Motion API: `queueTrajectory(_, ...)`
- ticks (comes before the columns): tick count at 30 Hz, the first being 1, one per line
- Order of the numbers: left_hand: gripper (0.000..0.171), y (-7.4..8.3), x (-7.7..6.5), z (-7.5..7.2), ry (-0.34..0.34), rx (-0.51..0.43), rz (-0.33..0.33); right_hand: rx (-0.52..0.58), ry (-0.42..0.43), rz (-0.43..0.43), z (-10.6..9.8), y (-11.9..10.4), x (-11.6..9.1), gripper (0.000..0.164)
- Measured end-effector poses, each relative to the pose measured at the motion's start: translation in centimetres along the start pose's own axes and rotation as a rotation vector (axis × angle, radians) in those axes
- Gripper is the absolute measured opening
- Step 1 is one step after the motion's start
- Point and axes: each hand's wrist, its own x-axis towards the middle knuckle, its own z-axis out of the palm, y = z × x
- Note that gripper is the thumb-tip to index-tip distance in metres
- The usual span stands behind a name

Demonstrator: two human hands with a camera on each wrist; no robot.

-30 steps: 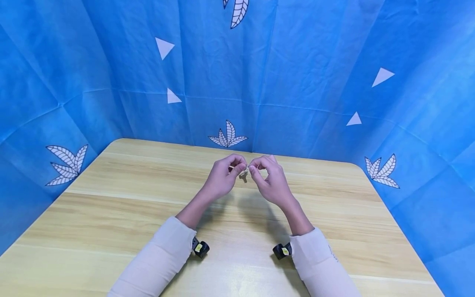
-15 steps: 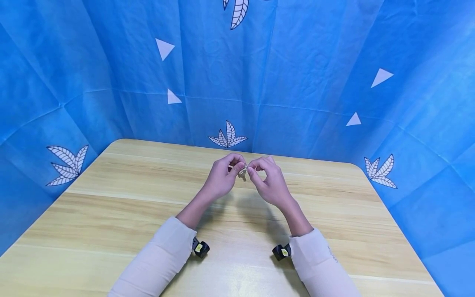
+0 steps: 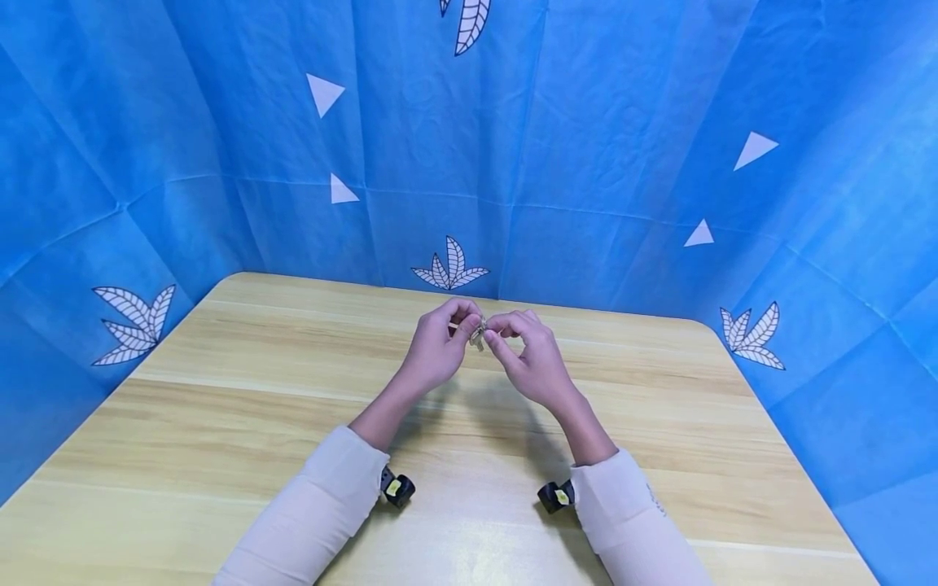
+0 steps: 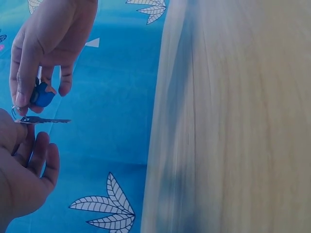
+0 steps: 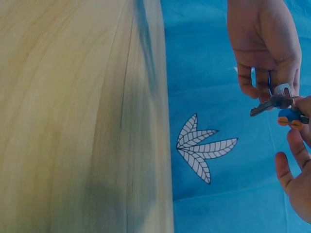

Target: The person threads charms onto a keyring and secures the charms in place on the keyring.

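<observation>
My left hand and right hand meet fingertip to fingertip above the far part of the table. The left hand pinches a small metal key by its head, its toothed blade sticking out between the hands. Against the right hand's fingers sits a small blue key charm with orange parts, held in that hand. A thin metal ring shows between the fingertips in the left wrist view. How the key and ring are joined is partly hidden by the fingers.
A light wood table spreads beneath both arms. Blue curtain with white leaves and triangles hangs behind it and at the sides. Each wrist carries a small black camera, the left one and the right one.
Both hands have drawn slightly closer, the right fingertips shifting left toward the left ones. The key hung below the fingers before and now sits higher between them.
</observation>
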Motion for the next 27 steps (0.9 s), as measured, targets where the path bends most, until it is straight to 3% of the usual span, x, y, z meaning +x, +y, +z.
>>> queueTrajectory(22,0.013,0.60,-0.16,0.45,0.057,0.017,-0.025,0.077,0.034,0.067,0.53,0.04,0.12,0.007)
queueTrajectory(27,0.017,0.31,0.13,-0.10,0.014,0.044,0.044,0.069,0.069,0.080,0.24,-0.09,0.18,0.007)
